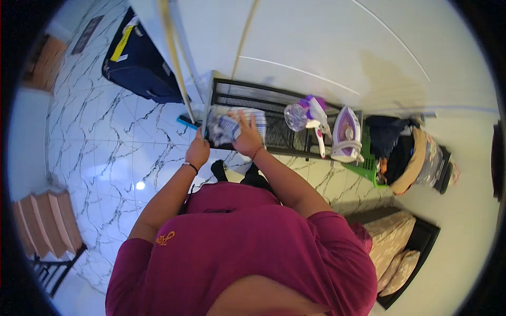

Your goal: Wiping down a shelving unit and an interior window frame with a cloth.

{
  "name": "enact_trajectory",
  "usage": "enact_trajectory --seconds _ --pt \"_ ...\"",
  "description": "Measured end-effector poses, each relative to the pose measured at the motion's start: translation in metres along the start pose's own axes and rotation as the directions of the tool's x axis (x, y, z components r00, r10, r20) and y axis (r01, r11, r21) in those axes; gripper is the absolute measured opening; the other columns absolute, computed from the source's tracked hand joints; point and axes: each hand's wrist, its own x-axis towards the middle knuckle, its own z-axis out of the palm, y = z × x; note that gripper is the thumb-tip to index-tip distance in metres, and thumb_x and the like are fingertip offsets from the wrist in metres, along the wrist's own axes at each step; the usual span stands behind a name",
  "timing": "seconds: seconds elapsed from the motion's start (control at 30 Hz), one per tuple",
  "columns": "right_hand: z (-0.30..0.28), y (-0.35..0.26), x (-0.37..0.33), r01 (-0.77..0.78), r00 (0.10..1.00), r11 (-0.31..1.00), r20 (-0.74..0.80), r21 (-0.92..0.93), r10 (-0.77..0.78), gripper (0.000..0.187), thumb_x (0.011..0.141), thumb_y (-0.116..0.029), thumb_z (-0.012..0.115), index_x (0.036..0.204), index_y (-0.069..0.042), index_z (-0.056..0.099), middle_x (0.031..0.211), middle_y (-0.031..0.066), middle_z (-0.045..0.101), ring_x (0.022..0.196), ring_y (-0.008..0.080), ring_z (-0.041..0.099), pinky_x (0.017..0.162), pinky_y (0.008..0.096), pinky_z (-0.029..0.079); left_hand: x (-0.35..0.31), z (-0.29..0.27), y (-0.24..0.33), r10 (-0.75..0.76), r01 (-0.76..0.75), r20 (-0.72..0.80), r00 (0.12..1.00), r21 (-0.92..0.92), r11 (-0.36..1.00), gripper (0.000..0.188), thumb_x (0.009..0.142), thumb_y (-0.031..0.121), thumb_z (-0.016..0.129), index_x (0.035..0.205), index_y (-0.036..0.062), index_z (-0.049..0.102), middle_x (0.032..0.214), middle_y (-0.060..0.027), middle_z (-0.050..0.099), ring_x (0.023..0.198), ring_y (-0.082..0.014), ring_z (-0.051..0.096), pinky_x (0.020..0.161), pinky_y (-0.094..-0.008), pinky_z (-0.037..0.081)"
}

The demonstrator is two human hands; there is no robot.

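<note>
My left hand point(198, 151) is closed at the left end of a black metal rack point(279, 124), its thumb side up along the end edge. Most of its fingers are hidden. Over the rack's left part, my right hand point(249, 138) lies with fingers spread on a white and blue bundle point(221, 126) that looks like cloth or a soft packet. A white striped cloth point(259, 120) shows beside that hand's fingers. Farther right on the rack are a clear plastic bottle point(296, 117), a white and purple handheld appliance point(319, 118) and a white and purple iron point(346, 131).
A dark suitcase point(139, 63) stands on the marbled floor at far left, near a blue broom head point(187, 122). Right of the rack is a green basket point(363, 167) beside piled clothes point(406, 152). Steps point(45, 221) lie at left, a bed point(398, 237) at lower right.
</note>
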Motion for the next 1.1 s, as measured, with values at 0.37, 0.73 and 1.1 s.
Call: enact_trajectory --seconds 0.37,0.73,1.1 --pt "0.041 0.043 -0.160 -0.503 0.837 0.864 -0.253 -0.009 0.484 0.050 0.079 -0.023 0.050 0.128 -0.022 0.043 0.141 0.0053 0.029 0.131 0.0280 0.023 0.104 0.0563 0.010 0.014 -0.003 -0.022 0.175 -0.178 -0.096 0.980 -0.022 0.984 0.044 0.084 0.009 0.044 0.126 0.0045 0.033 0.096 -0.0273 0.057 0.091 -0.0441 0.053 0.076 -0.0453 0.042" --pt "0.073 -0.014 -0.105 -0.147 0.368 0.644 -0.563 0.751 0.740 0.060 0.073 0.000 0.050 0.131 -0.004 0.034 0.140 0.0233 0.018 0.130 0.0373 0.020 0.106 0.0333 0.018 0.030 -0.015 -0.033 0.391 -0.389 -0.033 0.920 0.069 0.919 0.052 0.078 0.004 0.050 0.127 -0.0007 0.034 0.114 -0.0221 0.047 0.098 -0.0270 0.050 0.085 -0.0321 0.039" --pt "0.089 0.010 -0.093 -0.159 -0.032 -0.312 0.311 0.937 0.950 0.080 0.084 -0.064 0.029 0.079 0.009 0.061 0.070 0.0306 0.057 0.079 0.0433 0.057 0.073 0.0448 0.042 0.057 -0.024 -0.043 0.161 -0.162 0.130 0.978 -0.005 0.987 0.061 0.077 0.007 0.053 0.131 -0.0028 0.027 0.126 -0.0203 0.041 0.110 -0.0244 0.046 0.093 -0.0296 0.034"
